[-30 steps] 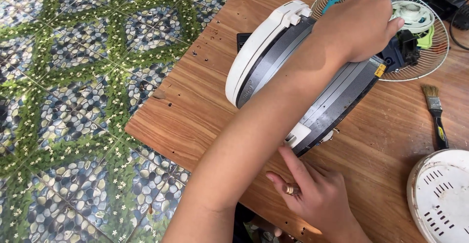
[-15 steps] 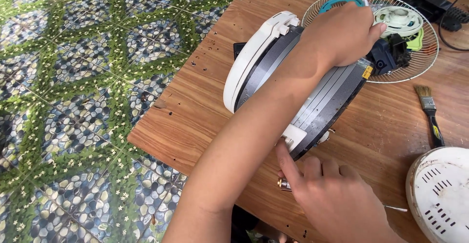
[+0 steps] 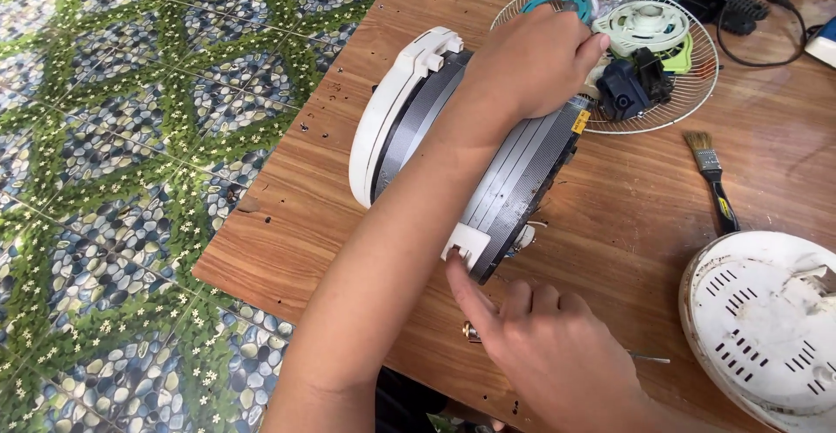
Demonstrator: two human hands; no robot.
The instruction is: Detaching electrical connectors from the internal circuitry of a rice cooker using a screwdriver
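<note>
Left of the round appliance body [image 3: 461, 150] lies a floor [image 3: 113, 163] of pebble-pattern tiles, blue-grey stones crossed by green diagonal bands with small white flowers. The wooden worktop [image 3: 287, 241] begins beside it, brown and grained, with dark specks and a chipped left edge.

The round appliance body stands on its edge near the worktop's left side, tilted, with a white rim toward the floor and grey ribbed metal toward the right. The left hand [image 3: 531, 67] lies over its top, fingers curled down on the upper edge and holding it upright. A small yellow label [image 3: 580, 121] sits on the rim just below that hand. At the body's lower edge is a white plastic tab [image 3: 468, 243]; the right hand [image 3: 549, 346] is below it, forefinger stretched out and touching the tab, the other fingers loosely bent and holding nothing that shows. A small metal piece [image 3: 470, 332] lies just beside that hand.

Behind the body is a wire fan guard [image 3: 697, 93] holding teal, pale green and dark blue parts. Right of the body lie a paintbrush [image 3: 714, 181] and, nearer, a white vented cover [image 3: 766, 320].
</note>
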